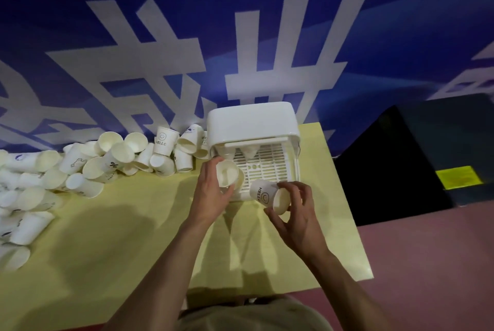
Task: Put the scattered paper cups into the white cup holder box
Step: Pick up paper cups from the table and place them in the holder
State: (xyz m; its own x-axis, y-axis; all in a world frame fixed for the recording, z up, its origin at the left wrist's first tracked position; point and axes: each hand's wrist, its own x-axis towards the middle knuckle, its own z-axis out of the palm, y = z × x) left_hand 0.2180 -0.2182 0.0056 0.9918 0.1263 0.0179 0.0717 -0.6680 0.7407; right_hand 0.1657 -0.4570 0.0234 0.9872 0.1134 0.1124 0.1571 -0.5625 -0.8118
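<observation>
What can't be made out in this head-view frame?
- Back of the white cup holder box: its raised lid hides how many cups sit there.
- Paper cup pile: cut off by the left edge, so uncountable.
- Cup in left hand: its print faces away.
- Black bin: too dark to see inside.

Cup pile [80,167] on table [107,237] left of holder box [254,122]; two cups at box front.

Bare yellow table [112,237] before the white box [254,122], cup pile [80,165] crowding left, two cups inside blocking the grid tray's [270,170] back
</observation>
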